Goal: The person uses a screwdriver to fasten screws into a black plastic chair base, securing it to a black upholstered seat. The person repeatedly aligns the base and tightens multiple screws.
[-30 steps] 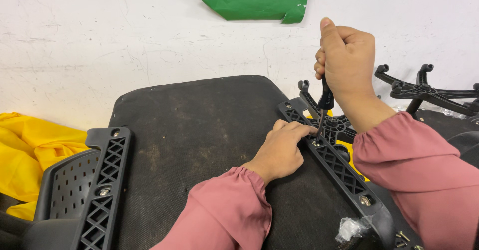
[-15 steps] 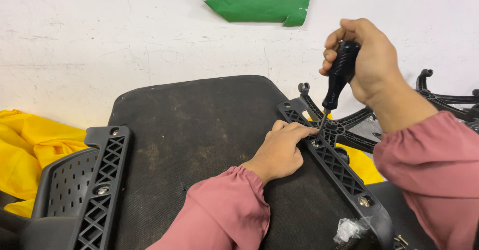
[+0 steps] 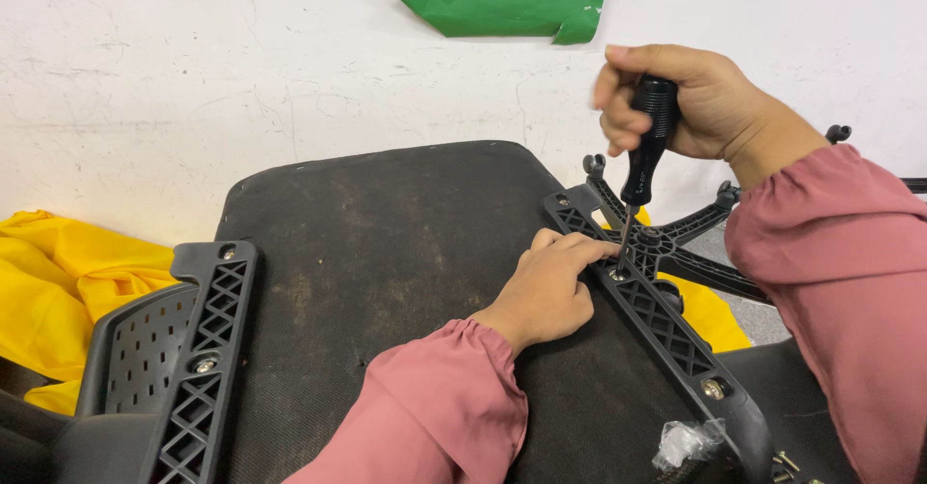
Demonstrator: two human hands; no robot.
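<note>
The right hand [image 3: 700,98] at one o'clock closes its fingers around a black-handled screwdriver [image 3: 645,156], tip on a screw [image 3: 616,274] in the right armrest bracket [image 3: 666,325]. The left hand [image 3: 546,286], fingers flat, steadies that bracket on the upturned seat [image 3: 386,243].

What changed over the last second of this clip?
The right hand shifted its grip on the screwdriver: it sat over the top of the handle a second ago, and now wraps it from the side, showing more of the handle, tip at the screw in the bracket. The left hand stayed pressed on the bracket beside the screw; the seat did not move.
</note>
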